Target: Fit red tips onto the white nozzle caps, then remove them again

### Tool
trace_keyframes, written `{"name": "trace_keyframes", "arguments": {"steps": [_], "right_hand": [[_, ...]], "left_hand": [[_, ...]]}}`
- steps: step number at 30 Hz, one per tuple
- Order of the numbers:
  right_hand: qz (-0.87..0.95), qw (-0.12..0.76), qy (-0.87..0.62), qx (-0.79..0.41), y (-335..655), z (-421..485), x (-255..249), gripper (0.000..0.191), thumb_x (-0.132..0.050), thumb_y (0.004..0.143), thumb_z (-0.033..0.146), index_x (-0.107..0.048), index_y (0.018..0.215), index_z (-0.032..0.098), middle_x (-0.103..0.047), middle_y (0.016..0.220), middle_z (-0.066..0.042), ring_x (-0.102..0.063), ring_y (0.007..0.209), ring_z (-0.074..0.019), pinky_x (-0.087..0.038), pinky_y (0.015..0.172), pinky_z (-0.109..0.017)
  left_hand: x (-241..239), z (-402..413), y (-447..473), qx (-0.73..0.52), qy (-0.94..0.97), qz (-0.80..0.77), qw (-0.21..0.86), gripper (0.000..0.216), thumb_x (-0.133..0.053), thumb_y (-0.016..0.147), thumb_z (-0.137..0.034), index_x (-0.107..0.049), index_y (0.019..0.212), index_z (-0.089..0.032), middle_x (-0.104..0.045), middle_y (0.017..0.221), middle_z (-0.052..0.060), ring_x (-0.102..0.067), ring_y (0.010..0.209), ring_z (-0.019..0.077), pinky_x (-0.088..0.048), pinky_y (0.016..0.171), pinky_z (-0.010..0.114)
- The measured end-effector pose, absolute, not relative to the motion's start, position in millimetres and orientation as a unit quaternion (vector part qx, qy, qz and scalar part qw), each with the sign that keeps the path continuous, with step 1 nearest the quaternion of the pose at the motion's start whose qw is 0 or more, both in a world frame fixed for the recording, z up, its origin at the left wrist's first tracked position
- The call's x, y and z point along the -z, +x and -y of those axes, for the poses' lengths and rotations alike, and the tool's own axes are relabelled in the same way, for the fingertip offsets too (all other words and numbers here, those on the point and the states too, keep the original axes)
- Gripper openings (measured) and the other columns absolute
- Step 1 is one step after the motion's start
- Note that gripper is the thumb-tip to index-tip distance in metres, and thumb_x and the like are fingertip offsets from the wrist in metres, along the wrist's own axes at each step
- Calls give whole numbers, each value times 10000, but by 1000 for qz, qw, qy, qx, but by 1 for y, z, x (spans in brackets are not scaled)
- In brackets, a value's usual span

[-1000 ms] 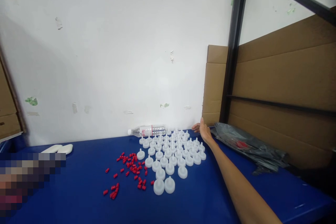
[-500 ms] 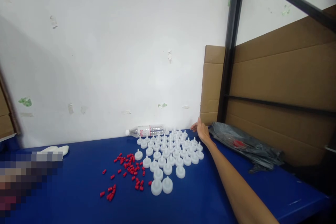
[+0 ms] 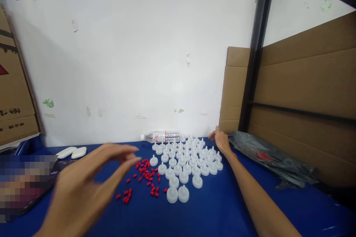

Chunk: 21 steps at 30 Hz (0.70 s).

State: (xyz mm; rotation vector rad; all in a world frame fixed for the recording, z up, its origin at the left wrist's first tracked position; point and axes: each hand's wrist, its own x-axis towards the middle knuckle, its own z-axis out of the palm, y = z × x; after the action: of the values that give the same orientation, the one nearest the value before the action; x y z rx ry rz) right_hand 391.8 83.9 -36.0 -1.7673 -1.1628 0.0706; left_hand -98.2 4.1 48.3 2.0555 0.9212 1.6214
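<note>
My left hand (image 3: pixel 91 181) is raised over the left part of the blue table, thumb and forefinger apart with nothing between them. Beyond its fingertips lies a scatter of small red cylindrical caps (image 3: pixel 146 170). To the right of these, several white nozzle lids (image 3: pixel 183 177) stand upright in a dense cluster, spouts pointing up. My right hand (image 3: pixel 221 140) is at the far right edge of that cluster. Its thumb points up and its fingers stretch to the left, holding nothing visible.
A clear plastic bottle (image 3: pixel 164 137) lies against the wall behind the lids. Grey plastic bags (image 3: pixel 267 155) lie at right, beside cardboard (image 3: pixel 303 81) and a black metal post (image 3: pixel 254 52). White rounded objects (image 3: pixel 79 152) and a partly pixelated dark item (image 3: pixel 46 185) are at left.
My left hand has come into view from the lower left. The whole view has shifted, showing more of the left side. My right hand stays beside the white lids.
</note>
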Motion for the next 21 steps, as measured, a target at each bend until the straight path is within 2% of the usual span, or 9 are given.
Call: {"name": "trace_keyframes", "arguments": {"steps": [2, 4, 7, 8, 10, 15, 21], "right_hand": [[484, 478, -733, -22, 390, -82, 35, 783, -51, 1009, 506, -687, 654, 220, -756, 766, -95, -696, 694, -198, -491, 762, -299], [490, 460, -741, -11, 388, -79, 33, 794, -39, 1010, 503, -695, 666, 218, -754, 765, -101, -695, 689, -200, -491, 751, -304], [500, 417, -759, 18, 384, -75, 32, 786, -63, 1012, 512, -706, 670, 217, -745, 745, -109, -692, 713, -220, -480, 773, -329], [504, 399, -765, 30, 382, -74, 32, 770, -92, 1013, 518, -705, 660, 213, -739, 733, -115, -690, 729, -232, -474, 784, -341], [515, 362, -775, 52, 379, -73, 33, 730, -164, 1011, 520, -699, 634, 199, -727, 715, -132, -685, 763, -256, -462, 808, -360], [531, 302, -786, 97, 373, -74, 30, 691, -217, 1009, 480, -704, 638, 162, -715, 719, -174, -691, 803, -300, -447, 842, -403], [521, 278, -797, 127, 378, -71, 30, 720, -171, 1011, 462, -722, 654, 166, -716, 704, -187, -702, 804, -329, -449, 835, -427]], "left_hand": [[-63, -44, -85, -520, 767, -351, 130, 178, -815, 680, -379, -784, 841, -309, -749, 881, -4, -668, 854, 278, -532, 846, 351], [-60, -91, -84, -500, 765, -376, 154, 115, -775, 694, -330, -791, 791, -270, -761, 814, 14, -685, 837, 280, -526, 822, 331], [-32, -148, -98, -510, 671, -429, 325, 116, -783, 679, -284, -775, 769, -212, -756, 726, 27, -707, 778, 266, -544, 817, 326], [-21, -159, -104, -516, 649, -433, 353, 152, -785, 688, -294, -767, 796, -189, -755, 713, 37, -712, 748, 262, -560, 803, 339], [-3, -169, -114, -523, 617, -434, 396, 218, -792, 703, -300, -745, 842, -138, -766, 748, 74, -730, 759, 269, -585, 797, 363], [7, -159, -118, -527, 546, -407, 509, 224, -748, 794, -216, -705, 964, -77, -761, 1014, 172, -721, 1008, 269, -579, 943, 350], [12, -157, -113, -511, 504, -397, 572, 132, -693, 840, -116, -718, 959, -67, -757, 1024, 188, -718, 1020, 282, -587, 948, 337]]}}
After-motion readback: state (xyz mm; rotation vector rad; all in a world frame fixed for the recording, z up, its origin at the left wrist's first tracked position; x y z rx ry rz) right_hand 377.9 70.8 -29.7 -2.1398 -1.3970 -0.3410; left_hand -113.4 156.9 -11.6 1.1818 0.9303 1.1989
